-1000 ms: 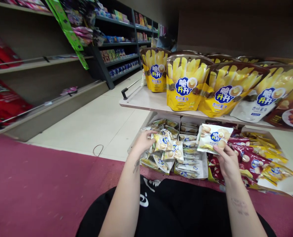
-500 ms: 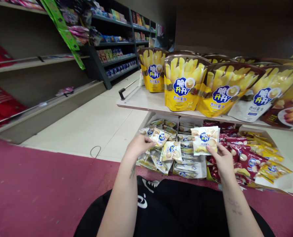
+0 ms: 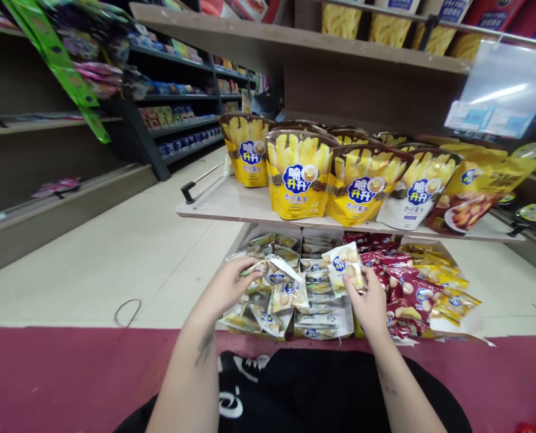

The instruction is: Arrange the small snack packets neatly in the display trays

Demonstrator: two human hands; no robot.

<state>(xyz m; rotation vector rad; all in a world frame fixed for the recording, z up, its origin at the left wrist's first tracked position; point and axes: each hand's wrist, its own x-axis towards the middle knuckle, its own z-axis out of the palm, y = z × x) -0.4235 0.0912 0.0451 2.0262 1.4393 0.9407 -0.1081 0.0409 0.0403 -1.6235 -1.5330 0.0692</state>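
My left hand (image 3: pixel 228 287) pinches the edge of a small white snack packet (image 3: pixel 277 268) above the left carton (image 3: pixel 290 316). That packet is tilted, its top edge turned up. Another snack packet (image 3: pixel 290 293) lies just below it, on the pile. In my right hand (image 3: pixel 367 299) is a second small white snack packet (image 3: pixel 341 266), front facing me, thumb on its face. It is over the middle carton (image 3: pixel 346 316), where similar packets stand stacked in rows. Part of each hand's fingers is hidden behind its packet.
Dark red packets (image 3: pixel 414 287) and yellow packets (image 3: pixel 452 307) fill cartons on the right. Above the cartons juts a low shelf (image 3: pixel 231 207) bearing large yellow pouches (image 3: pixel 298 180). A higher shelf (image 3: pixel 249 33) overhangs it. A thin loop (image 3: pixel 127 313) lies on the floor at left.
The view has tilted up and shifted right. The left packet has tipped, its face less visible. The right packet has leaned and come closer to the left hand. Both hands keep their hold.
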